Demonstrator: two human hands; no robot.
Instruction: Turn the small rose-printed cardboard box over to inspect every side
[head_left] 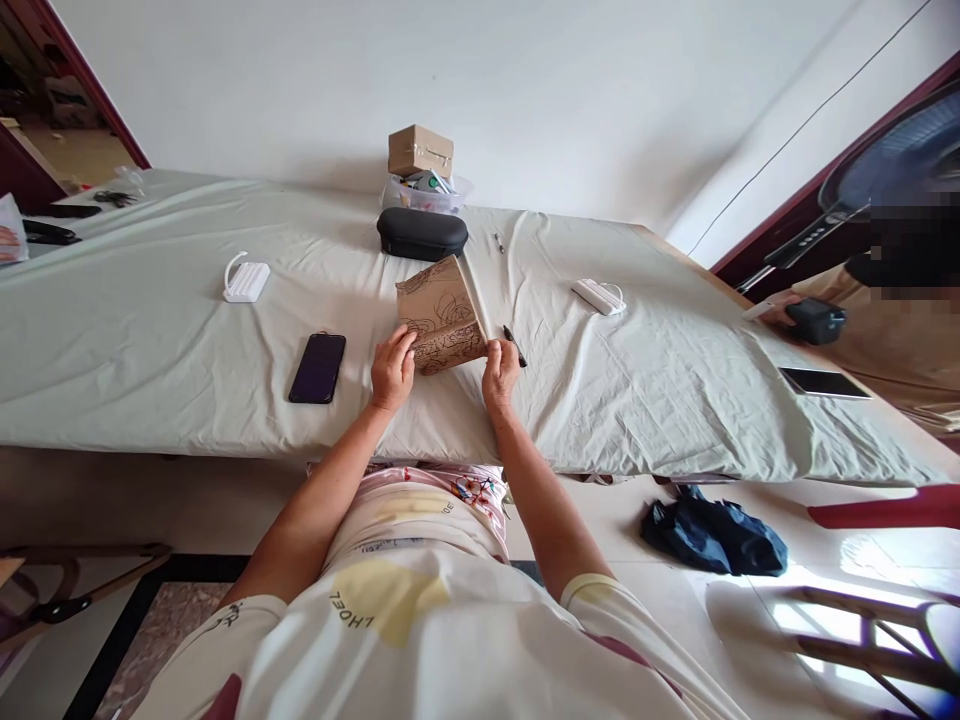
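Observation:
A folded piece of brown cardboard (442,312) covered with dark scribbled lines is tilted up over the cloth-covered table, a crease running across it. At its lower left edge, my left hand (394,368) grips it with bent fingers. My right hand (500,376) pinches the lower right corner between thumb and fingers. A black pen (516,346) shows just beside the right hand; whether those fingers touch it I cannot tell. To the left of my left hand lies a dark phone (317,368). Behind the cardboard sits a black zip case (422,234).
White power banks lie left (247,281) and right (599,296). At the wall, a plastic tub (450,201) carries a small carton (420,151). A thin pen (499,243) lies behind. At the right, another person's hand (781,306) is near a black device (817,320), with a tablet (823,383) and fan nearby.

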